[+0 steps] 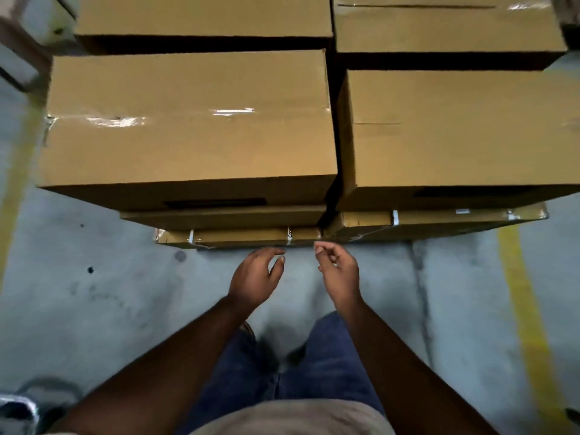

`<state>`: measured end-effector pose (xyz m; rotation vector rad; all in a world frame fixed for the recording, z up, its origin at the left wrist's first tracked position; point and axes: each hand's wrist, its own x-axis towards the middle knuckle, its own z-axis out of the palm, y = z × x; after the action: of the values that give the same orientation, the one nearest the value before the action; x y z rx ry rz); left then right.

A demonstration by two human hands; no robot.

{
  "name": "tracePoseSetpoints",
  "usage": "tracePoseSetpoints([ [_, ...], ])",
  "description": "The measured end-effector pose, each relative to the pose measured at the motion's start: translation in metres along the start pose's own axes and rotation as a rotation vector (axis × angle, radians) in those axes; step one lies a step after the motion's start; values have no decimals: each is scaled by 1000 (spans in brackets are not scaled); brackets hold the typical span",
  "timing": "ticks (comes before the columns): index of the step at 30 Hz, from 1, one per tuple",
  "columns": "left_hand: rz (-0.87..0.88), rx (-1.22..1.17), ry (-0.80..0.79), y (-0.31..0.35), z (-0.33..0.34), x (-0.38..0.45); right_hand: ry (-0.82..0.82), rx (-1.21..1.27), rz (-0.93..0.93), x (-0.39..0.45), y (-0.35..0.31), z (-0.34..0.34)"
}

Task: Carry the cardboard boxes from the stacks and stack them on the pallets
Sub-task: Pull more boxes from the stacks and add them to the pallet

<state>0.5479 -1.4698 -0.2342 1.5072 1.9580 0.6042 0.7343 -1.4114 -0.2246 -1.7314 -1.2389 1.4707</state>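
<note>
Head view, looking down. The fingers [276, 253] of the left hand [255, 277] are loosely curled and slightly parted, holding nothing; the fingers [326, 250] of the right hand [339, 273] are likewise loosely curled, thumb near the forefinger, with nothing between them. Both hands hang side by side, palms turned toward each other, above the concrete floor [110, 293] and just short of the foot of the box stacks. Bare forearms lead back to blue trousers [314, 378] and a light shirt hem [292, 416].

Directly ahead stand two stacks of cardboard boxes. The near left box [188, 130], sealed with clear tape, tops the left stack; the near right box [464, 130] tops the right one, the two just beside each other with a dark gap between. Lower boxes [238, 237] with white straps show beneath. Two further boxes [204, 14] lie behind. A yellow floor line [527, 309] runs at the right.
</note>
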Motion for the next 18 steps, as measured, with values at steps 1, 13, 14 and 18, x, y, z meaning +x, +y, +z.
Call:
tracePoseSetpoints([
  [1,2,-4,-3,-12,7,6,10,27,-8,7,8,13],
  [13,-60,-324,635,-182,114,80,172,296,-272,141,157,96],
  [14,-96,-375,722,-194,114,82,185,302,-305,148,164,95],
  [18,-219,-498,914,-228,97,98,207,300,-326,176,181,96],
])
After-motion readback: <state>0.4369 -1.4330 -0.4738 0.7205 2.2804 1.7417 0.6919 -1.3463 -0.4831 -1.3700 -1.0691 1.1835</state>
